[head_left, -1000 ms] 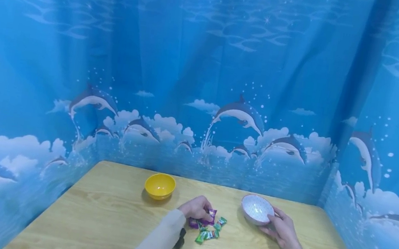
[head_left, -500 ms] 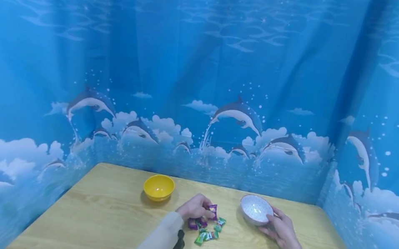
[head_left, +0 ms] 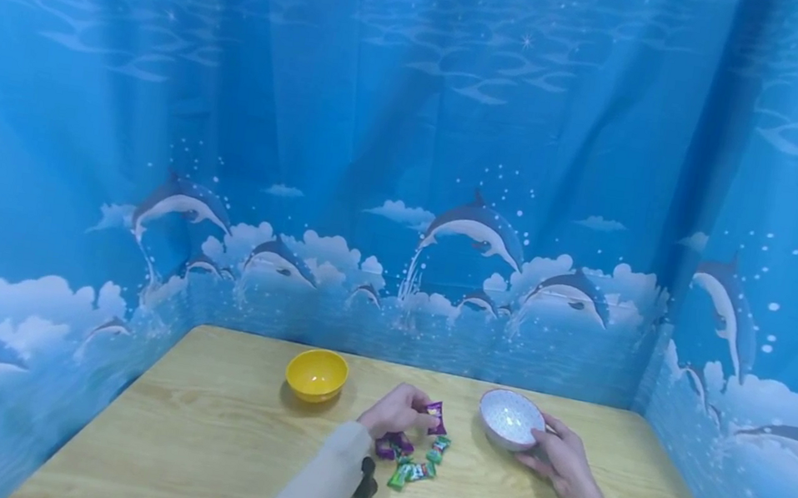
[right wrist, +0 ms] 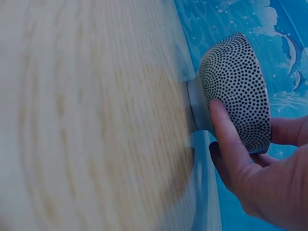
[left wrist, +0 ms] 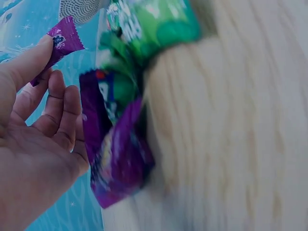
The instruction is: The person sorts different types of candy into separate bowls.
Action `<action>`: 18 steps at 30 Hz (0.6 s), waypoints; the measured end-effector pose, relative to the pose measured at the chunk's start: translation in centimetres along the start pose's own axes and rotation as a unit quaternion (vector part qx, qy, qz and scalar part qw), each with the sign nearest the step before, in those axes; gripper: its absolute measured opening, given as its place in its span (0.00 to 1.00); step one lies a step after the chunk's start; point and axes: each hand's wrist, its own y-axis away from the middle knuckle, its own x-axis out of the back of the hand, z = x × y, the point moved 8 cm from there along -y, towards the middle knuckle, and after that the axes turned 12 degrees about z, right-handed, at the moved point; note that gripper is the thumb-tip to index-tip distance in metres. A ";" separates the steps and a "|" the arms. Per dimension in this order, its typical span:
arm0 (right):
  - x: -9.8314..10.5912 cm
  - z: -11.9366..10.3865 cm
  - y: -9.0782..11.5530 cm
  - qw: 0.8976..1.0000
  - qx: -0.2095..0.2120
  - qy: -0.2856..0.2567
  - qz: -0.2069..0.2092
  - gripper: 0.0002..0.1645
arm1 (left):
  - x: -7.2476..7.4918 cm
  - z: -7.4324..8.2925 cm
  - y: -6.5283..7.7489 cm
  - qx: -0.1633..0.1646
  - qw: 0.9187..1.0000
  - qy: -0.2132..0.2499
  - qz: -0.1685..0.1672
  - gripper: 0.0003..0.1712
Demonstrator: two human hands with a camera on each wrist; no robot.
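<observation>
The left of the two hands [head_left: 399,411] pinches one purple candy [left wrist: 66,39] between thumb and finger, raised near the other candies [head_left: 419,471] on the tabletop [head_left: 215,435]. This small grip could slip, I think, because the wrapper looks smooth. The right hand [head_left: 565,466] grasps the spotted bowl [right wrist: 233,86] by one side only; an uneven push could tip it. The yellow bowl [head_left: 317,375], well apart, seems in little danger.
</observation>
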 end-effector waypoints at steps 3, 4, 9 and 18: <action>0.0 0.1 -0.1 1.000 0.000 -0.001 0.001 0.39 | -0.2 0.5 0.0 -0.005 1.000 0.019 0.005 0.08; 0.0 0.1 0.0 1.000 0.000 -0.001 0.001 0.39 | -0.3 0.6 0.0 -0.003 1.000 0.026 0.007 0.08; -0.1 0.2 0.0 1.000 -0.005 -0.009 -0.006 0.39 | -0.6 1.3 0.0 0.010 0.999 0.043 0.020 0.09; -0.1 0.2 0.0 1.000 -0.004 -0.011 -0.008 0.39 | -2.0 3.1 -0.2 -0.013 0.995 0.092 0.023 0.08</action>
